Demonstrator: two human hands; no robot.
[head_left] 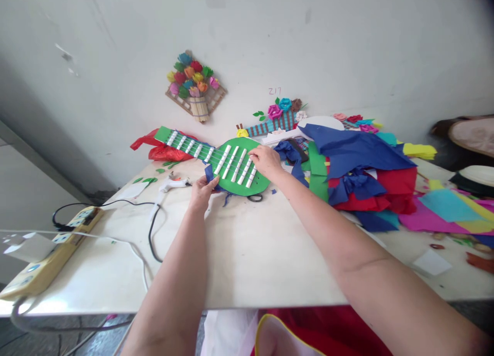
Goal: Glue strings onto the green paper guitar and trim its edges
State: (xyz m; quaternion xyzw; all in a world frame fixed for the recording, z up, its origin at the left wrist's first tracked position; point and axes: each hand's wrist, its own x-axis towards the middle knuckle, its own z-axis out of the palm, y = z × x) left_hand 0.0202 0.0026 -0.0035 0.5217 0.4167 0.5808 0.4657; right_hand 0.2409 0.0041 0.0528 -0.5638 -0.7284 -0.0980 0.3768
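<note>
A green paper guitar [227,183] with white rolled strips across its neck and rounded body lies tilted over the table. Its neck points to the upper left, and thin strings run along it. My left hand [203,191] grips the lower left edge of the body, thumb on top, beside a bit of blue paper [209,172]. At the body's right side, the fingers of my right hand [265,162] are pinched together near the top end of a white strip. What lies between those fingertips, if anything, is hidden.
A glue gun [173,183] and a power strip [57,248] with cables lie to the left. Red crepe paper [170,151] sits behind the neck. Blue paper [358,147] and other coloured sheets pile up at right. A paper flower basket [198,109] hangs on the wall.
</note>
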